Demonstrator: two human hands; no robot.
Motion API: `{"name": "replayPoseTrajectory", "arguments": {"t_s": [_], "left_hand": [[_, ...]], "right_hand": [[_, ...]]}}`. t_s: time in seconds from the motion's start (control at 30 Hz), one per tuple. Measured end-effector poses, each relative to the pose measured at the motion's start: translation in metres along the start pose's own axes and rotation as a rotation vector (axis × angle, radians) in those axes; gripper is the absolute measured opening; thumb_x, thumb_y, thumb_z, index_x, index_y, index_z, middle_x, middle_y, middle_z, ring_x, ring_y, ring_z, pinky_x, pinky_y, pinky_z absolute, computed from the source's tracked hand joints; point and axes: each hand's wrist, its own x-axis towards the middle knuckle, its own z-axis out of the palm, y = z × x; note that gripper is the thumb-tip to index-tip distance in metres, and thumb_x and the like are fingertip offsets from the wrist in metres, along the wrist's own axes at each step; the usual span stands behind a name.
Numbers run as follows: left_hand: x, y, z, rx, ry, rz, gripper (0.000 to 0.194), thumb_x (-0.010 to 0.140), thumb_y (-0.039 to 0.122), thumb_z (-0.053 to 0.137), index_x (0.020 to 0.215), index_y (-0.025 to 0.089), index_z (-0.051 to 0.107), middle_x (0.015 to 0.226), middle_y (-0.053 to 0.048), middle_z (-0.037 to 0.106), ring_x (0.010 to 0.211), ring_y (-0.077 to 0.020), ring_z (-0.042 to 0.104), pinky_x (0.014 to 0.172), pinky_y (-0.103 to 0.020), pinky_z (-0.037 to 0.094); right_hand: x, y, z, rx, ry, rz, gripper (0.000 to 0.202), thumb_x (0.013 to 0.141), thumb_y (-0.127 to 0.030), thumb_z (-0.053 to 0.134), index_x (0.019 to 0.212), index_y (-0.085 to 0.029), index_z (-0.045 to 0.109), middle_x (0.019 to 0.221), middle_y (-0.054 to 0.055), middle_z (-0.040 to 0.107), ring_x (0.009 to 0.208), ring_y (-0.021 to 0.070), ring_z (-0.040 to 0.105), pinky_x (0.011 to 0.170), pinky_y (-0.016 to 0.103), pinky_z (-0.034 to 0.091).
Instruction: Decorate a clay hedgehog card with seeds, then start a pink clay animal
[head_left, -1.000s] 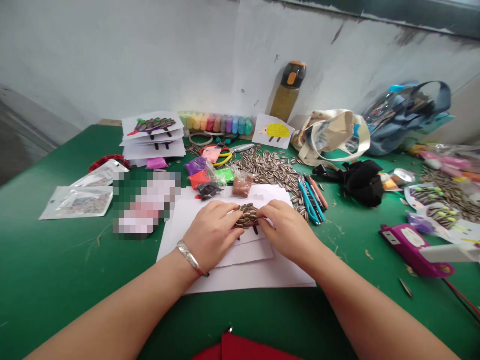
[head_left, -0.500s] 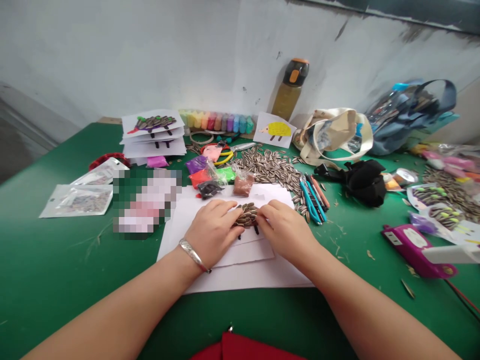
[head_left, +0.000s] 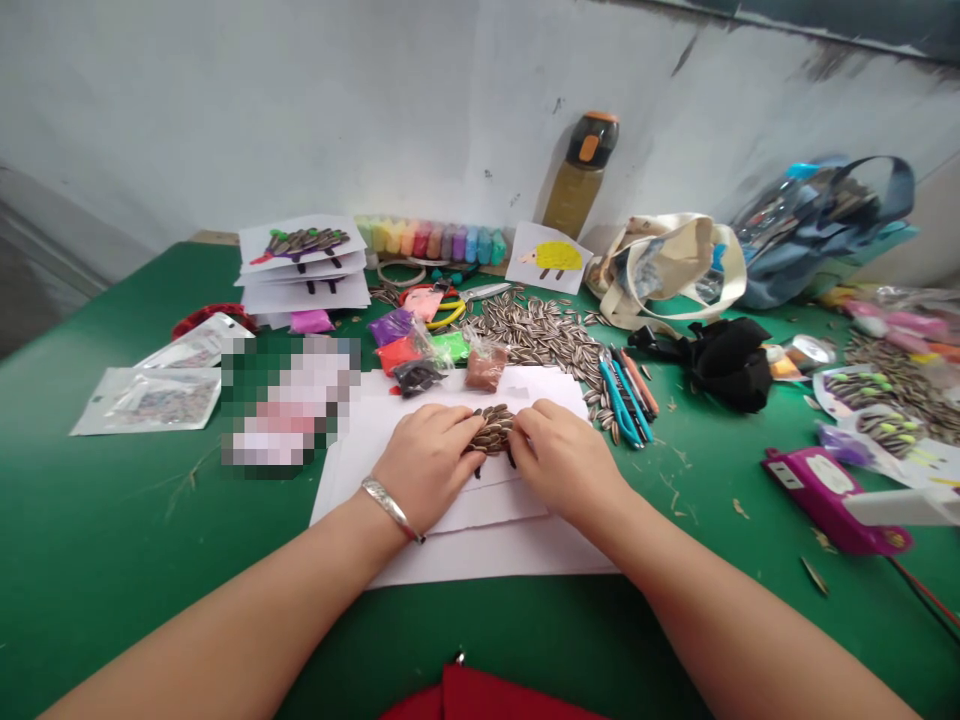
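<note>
A patch of overlapping sunflower seeds (head_left: 493,431) lies on white paper (head_left: 480,510), with short black marks under it. My left hand (head_left: 429,460), with a silver bangle at the wrist, rests at the patch's left side, its fingers bent and touching the seeds. At the right edge, my right hand (head_left: 564,455) has its fingers pressed together; whatever is between the fingertips is hidden. Small bags of coloured clay, among them a brown one (head_left: 486,370) and a black one (head_left: 420,377), lie just behind the paper.
Loose seeds (head_left: 540,328) spread behind my right hand, beside blue pens (head_left: 622,400). Stacked hedgehog pictures (head_left: 300,290) stand at the back left. A bottle (head_left: 577,175) leans on the wall near a cream bag (head_left: 667,270). A purple glue gun (head_left: 832,500) lies right.
Both hands stay at the seed patch. The right fingertips have shifted slightly left over its right edge, covering more of the black mark there.
</note>
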Motion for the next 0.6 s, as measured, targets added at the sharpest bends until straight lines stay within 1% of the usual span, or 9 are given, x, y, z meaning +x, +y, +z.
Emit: {"name": "replayPoseTrajectory", "arguments": {"t_s": [0.1, 0.37, 0.47, 0.6], "left_hand": [[0.001, 0.001, -0.001, -0.005, -0.033, -0.02, 0.023, 0.085, 0.022, 0.056, 0.107, 0.016, 0.06, 0.106, -0.008, 0.065, 0.098, -0.0244, 0.057, 0.087, -0.041, 0.044], [0.002, 0.002, -0.002, -0.01, -0.063, -0.046, 0.023, 0.084, 0.022, 0.056, 0.107, 0.018, 0.061, 0.104, -0.006, 0.065, 0.097, -0.0233, 0.056, 0.087, -0.04, 0.043], [0.001, 0.002, -0.002, -0.007, -0.064, -0.045, 0.024, 0.085, 0.023, 0.056, 0.108, 0.018, 0.06, 0.104, -0.006, 0.065, 0.097, -0.0232, 0.056, 0.086, -0.039, 0.043], [0.001, 0.001, -0.001, -0.013, -0.053, -0.034, 0.026, 0.086, 0.026, 0.055, 0.111, 0.019, 0.059, 0.105, -0.006, 0.065, 0.097, -0.0228, 0.056, 0.085, -0.038, 0.043]], "right_hand": [[-0.001, -0.002, 0.002, -0.002, 0.012, 0.001, 0.022, 0.09, -0.024, 0.04, 0.073, -0.019, 0.052, 0.075, 0.003, 0.053, 0.071, 0.0148, 0.049, 0.061, 0.028, 0.027], [-0.003, -0.006, 0.004, 0.014, 0.009, 0.018, 0.023, 0.091, -0.023, 0.039, 0.073, -0.019, 0.052, 0.075, 0.003, 0.053, 0.07, 0.0148, 0.05, 0.061, 0.028, 0.028], [-0.002, -0.004, 0.001, 0.023, -0.026, 0.033, 0.024, 0.091, -0.024, 0.039, 0.073, -0.019, 0.054, 0.076, 0.003, 0.055, 0.07, 0.0144, 0.051, 0.06, 0.027, 0.027], [-0.003, 0.001, -0.01, 0.061, -0.116, 0.072, 0.022, 0.091, -0.028, 0.042, 0.08, -0.021, 0.061, 0.08, 0.002, 0.058, 0.071, 0.014, 0.055, 0.056, 0.027, 0.026]]}}
